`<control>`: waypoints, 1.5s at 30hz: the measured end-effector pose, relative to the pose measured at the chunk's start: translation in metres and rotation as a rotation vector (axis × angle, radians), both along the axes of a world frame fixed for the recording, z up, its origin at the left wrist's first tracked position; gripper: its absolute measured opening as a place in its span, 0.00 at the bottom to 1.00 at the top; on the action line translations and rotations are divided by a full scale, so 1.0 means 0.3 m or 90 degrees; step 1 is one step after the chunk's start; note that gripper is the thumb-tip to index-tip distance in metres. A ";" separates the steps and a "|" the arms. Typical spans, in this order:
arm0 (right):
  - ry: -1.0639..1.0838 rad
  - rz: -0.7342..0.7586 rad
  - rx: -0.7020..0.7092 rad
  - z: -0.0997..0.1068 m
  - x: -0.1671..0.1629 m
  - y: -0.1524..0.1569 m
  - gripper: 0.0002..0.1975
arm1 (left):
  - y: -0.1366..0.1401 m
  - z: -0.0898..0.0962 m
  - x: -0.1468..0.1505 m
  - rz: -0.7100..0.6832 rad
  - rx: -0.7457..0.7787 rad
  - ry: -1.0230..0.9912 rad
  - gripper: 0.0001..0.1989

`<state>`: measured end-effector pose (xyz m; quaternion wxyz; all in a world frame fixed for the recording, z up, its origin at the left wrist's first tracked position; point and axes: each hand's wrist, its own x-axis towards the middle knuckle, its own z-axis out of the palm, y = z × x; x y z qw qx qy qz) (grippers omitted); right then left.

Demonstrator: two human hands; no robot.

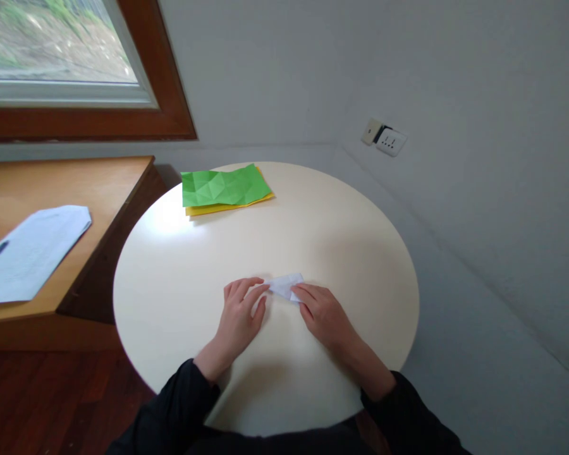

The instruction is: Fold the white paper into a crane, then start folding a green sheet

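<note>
White paper [282, 285]: folded, pointed, on smooth round table [351, 227] | right hand [323, 315]: pinches its wide end | left hand [239, 314]: loosely curved, holding nothing, at narrow tip | green paper [222, 187]: creased, upon yellow paper [213, 210]

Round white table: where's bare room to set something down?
Bare: between green paper and folded white paper; from the right hand to the table's right rim. Crowded: between left hand and right hand; under the green paper.
</note>
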<state>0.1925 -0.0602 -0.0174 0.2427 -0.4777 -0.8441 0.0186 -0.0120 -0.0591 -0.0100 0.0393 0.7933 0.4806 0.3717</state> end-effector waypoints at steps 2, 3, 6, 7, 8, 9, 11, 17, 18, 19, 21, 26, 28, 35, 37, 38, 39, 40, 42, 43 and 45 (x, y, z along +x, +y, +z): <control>-0.016 0.015 -0.004 0.010 0.004 0.008 0.16 | 0.013 -0.005 0.007 -0.024 -0.013 0.050 0.14; -0.023 0.023 -0.007 0.014 0.006 0.012 0.15 | 0.021 -0.009 0.009 -0.032 -0.024 0.074 0.15; -0.025 0.041 -0.026 0.024 0.010 0.023 0.11 | 0.044 -0.027 0.010 -0.044 -0.056 0.110 0.13; -0.020 0.046 -0.034 0.028 0.010 0.027 0.10 | 0.050 -0.032 0.008 -0.048 -0.064 0.112 0.12; -0.013 0.050 -0.042 0.031 0.011 0.030 0.10 | 0.056 -0.036 0.006 -0.053 -0.070 0.111 0.11; -0.004 0.052 -0.051 0.035 0.011 0.033 0.09 | 0.061 -0.039 0.004 -0.056 -0.076 0.107 0.11; 0.015 0.051 -0.069 0.044 0.012 0.038 0.08 | 0.070 -0.042 0.001 -0.058 -0.092 0.098 0.10; 0.040 0.029 -0.109 0.059 0.012 0.052 0.09 | 0.090 -0.038 0.002 -0.060 -0.148 0.063 0.07; 0.044 0.023 -0.112 0.059 0.012 0.054 0.09 | 0.092 -0.037 0.002 -0.060 -0.152 0.057 0.07; 0.047 0.017 -0.114 0.058 0.012 0.056 0.09 | 0.093 -0.035 0.003 -0.060 -0.154 0.050 0.06; 0.052 0.006 -0.113 0.056 0.012 0.060 0.10 | 0.095 -0.032 0.003 -0.061 -0.158 0.039 0.06; 0.059 -0.001 -0.098 0.055 0.012 0.063 0.10 | 0.102 -0.030 0.008 -0.076 -0.176 0.017 0.07; 0.062 -0.004 -0.100 0.059 0.012 0.064 0.10 | 0.107 -0.033 0.009 -0.077 -0.188 0.001 0.07; 0.073 -0.039 -0.114 0.076 0.002 0.074 0.10 | 0.120 -0.032 0.013 -0.060 -0.258 -0.030 0.06; 0.077 -0.059 -0.118 0.078 -0.004 0.079 0.10 | 0.122 -0.024 0.018 -0.050 -0.276 -0.024 0.06; 0.081 -0.069 -0.118 0.079 -0.006 0.081 0.10 | 0.123 -0.020 0.021 -0.042 -0.285 -0.021 0.07; 0.085 -0.077 -0.120 0.079 -0.009 0.084 0.10 | 0.124 -0.015 0.024 -0.033 -0.292 -0.019 0.07; 0.091 -0.085 -0.121 0.080 -0.011 0.086 0.11 | 0.125 -0.011 0.027 -0.025 -0.299 -0.016 0.07; 0.104 -0.099 -0.127 0.080 -0.012 0.089 0.11 | 0.127 -0.006 0.033 -0.013 -0.308 -0.013 0.06; 0.110 -0.104 -0.130 0.080 -0.013 0.090 0.10 | 0.128 -0.005 0.035 -0.009 -0.310 -0.013 0.06; 0.119 -0.111 -0.133 0.080 -0.012 0.091 0.10 | 0.128 -0.006 0.038 -0.002 -0.309 -0.013 0.06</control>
